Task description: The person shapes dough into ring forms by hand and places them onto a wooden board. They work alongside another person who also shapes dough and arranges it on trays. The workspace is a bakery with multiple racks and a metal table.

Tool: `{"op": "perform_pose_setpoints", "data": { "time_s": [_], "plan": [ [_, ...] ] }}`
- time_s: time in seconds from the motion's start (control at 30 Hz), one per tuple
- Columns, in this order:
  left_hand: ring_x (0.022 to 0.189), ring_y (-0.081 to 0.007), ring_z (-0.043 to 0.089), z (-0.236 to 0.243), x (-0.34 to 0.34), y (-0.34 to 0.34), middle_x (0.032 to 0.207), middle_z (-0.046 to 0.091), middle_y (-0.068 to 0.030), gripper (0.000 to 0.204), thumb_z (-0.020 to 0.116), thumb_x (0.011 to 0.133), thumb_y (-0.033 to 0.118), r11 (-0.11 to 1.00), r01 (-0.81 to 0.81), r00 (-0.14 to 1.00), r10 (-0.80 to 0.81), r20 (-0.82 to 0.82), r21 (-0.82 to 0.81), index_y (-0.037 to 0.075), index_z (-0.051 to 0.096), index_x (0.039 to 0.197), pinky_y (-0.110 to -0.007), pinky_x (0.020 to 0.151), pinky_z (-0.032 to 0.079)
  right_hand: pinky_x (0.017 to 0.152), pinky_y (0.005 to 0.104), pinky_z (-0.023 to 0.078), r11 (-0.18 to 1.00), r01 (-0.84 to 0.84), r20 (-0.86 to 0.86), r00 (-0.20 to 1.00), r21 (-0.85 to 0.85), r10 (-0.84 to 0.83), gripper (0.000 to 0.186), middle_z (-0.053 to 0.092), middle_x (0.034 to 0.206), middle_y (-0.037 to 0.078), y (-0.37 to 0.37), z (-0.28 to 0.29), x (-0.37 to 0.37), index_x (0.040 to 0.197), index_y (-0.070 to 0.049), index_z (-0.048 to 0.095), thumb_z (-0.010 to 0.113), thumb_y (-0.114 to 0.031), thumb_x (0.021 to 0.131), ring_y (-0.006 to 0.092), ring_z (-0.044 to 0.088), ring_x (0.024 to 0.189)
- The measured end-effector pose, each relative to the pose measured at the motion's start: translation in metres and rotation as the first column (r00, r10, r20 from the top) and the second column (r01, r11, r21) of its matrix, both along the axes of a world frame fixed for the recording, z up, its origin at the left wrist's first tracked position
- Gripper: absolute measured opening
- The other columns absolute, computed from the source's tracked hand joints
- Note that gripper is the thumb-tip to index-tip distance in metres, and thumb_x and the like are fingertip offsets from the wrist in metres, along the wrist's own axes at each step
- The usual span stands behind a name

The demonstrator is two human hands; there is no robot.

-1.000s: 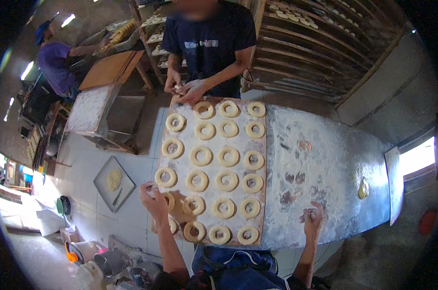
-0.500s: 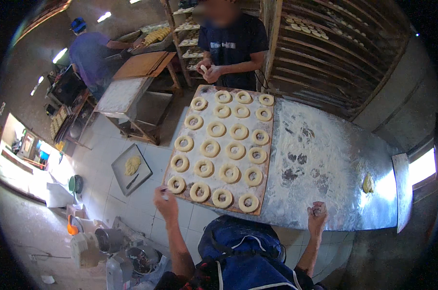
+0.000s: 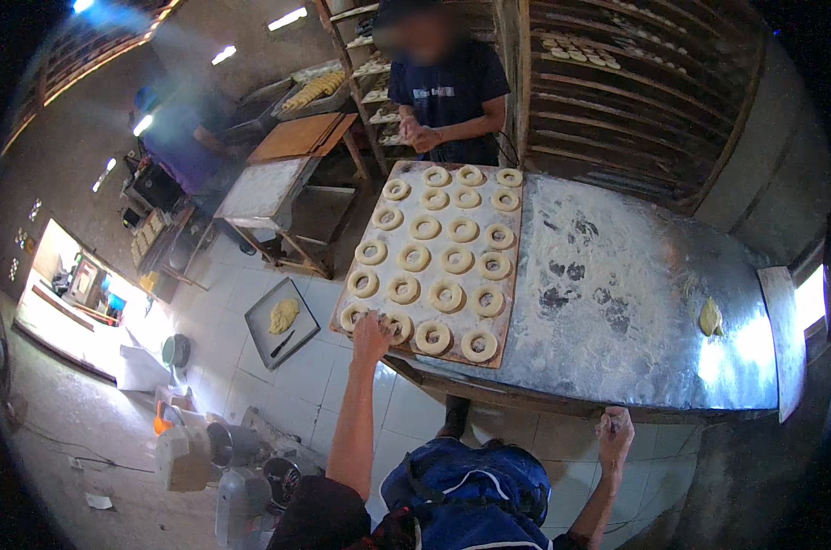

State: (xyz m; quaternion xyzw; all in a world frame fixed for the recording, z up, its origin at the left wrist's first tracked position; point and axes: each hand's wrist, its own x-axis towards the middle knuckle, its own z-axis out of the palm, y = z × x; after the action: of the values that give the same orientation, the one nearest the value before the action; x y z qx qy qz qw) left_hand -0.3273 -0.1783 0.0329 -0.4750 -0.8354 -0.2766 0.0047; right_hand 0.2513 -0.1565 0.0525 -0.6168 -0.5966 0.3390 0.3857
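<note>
Several raw dough rings [image 3: 457, 260] lie in rows on a flour-dusted wooden board [image 3: 502, 317]. My left hand [image 3: 372, 335] is at the board's near left corner, between two front-row rings and against the edge of one dough ring [image 3: 398, 327]. Its fingertips are hidden, so I cannot make out whether they grip anything. Off the table's near edge, my right hand [image 3: 614, 431] is held in a loose fist, with flour on the fingers and nothing showing in it.
The board rests on a floured metal table [image 3: 654, 367], which has a small dough lump [image 3: 711, 317] at right. A tray [image 3: 261, 332] with dough and a knife sits lower left. Across the board stands a person [image 3: 448, 101]; another person [image 3: 177, 147] works far left. A wooden rack [image 3: 608, 160] stands behind.
My left hand has moved from beside the board onto its near left corner. My right hand has drawn back from the table's edge and curled tighter. The whole view has shifted.
</note>
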Motion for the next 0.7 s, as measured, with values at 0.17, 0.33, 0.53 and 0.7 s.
{"op": "perform_pose_setpoints", "data": {
  "time_s": [0.17,0.33,0.53,0.7],
  "plan": [
    [0.099,-0.0394,0.064,-0.019,-0.028,0.013,0.096,0.068,-0.0201,0.036,0.078,0.078,0.02,0.989,0.118,0.986,-0.127,-0.107,-0.091,0.005,0.067,0.109,-0.052,0.086,0.05,0.07,0.0351,0.05,0.998,0.054,0.079,0.996,-0.037,-0.05,0.009,0.06,0.085,0.009,-0.032,-0.02,0.03,0.097,-0.001,0.062,0.059,-0.009,0.097,0.0188,0.06,0.075],
    [0.098,-0.0391,0.064,-0.012,-0.028,0.018,0.096,0.068,-0.0196,0.033,0.077,0.081,0.024,0.991,0.087,0.996,-0.088,-0.01,-0.105,0.003,0.067,0.106,-0.051,0.088,0.049,0.059,0.0273,0.047,0.984,0.104,0.082,0.99,0.143,-0.117,0.012,0.058,0.079,0.001,-0.042,-0.034,0.036,0.099,-0.002,0.062,0.056,0.004,0.09,0.0094,0.054,0.068],
    [0.106,-0.0424,0.062,-0.014,-0.041,0.084,0.107,0.067,-0.0247,0.044,0.07,0.085,0.028,0.99,0.071,0.92,-0.018,-0.391,0.122,-0.002,0.062,0.116,-0.052,0.097,0.046,0.063,0.0278,0.048,0.974,0.068,0.156,0.982,0.216,-0.103,0.013,0.061,0.083,0.002,-0.002,0.004,-0.038,0.1,-0.002,0.064,0.062,0.001,0.088,0.0099,0.056,0.072],
    [0.093,-0.0422,0.065,0.008,-0.048,0.117,0.099,0.066,-0.0247,0.034,0.066,0.084,0.022,0.957,0.288,0.958,-0.288,-0.013,-0.033,0.002,0.054,0.109,-0.051,0.081,0.051,0.074,0.036,0.057,0.972,-0.188,0.009,0.981,-0.142,0.192,0.029,0.07,0.098,0.013,0.05,0.045,-0.2,0.11,-0.008,0.069,0.072,-0.006,0.081,0.0236,0.07,0.079]
  ]
}}
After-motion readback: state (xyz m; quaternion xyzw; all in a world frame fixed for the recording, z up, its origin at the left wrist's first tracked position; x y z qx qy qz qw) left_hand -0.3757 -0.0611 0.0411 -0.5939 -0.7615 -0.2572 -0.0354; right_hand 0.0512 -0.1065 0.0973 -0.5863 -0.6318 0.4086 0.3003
